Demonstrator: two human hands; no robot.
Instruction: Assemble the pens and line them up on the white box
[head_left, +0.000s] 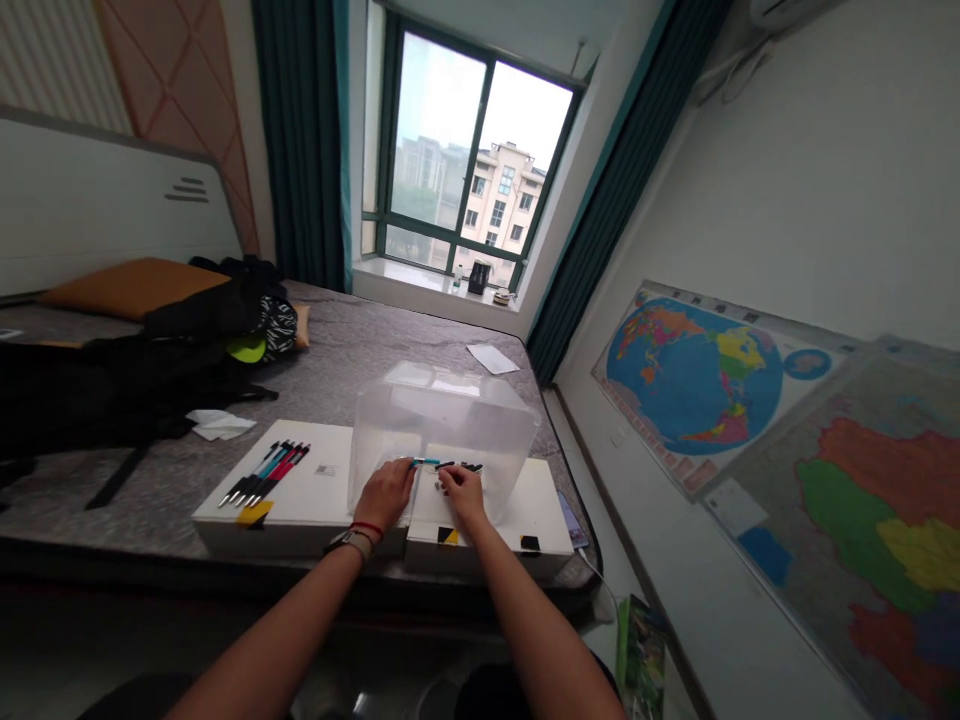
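My left hand (385,494) is closed with its fingertips on a slim teal pen barrel (427,462), which points to the right. Close beside it, my right hand (462,492) is in a pinch near the barrel's right end; whatever it holds is too small to make out. Small black pen parts (471,467) lie just past the right fingertips. Both hands are at the near side of a clear plastic box (480,415). Off to the left, several pens (266,474) with black, teal and red barrels lie side by side on a white box (319,500).
A second white box (546,500) supports the right side. Both boxes rest on a grey mattress (337,340). A black bag (112,400) and a crumpled tissue (220,424) lie left, a white paper (492,359) behind. A phone (572,520) with a cable lies at the right edge.
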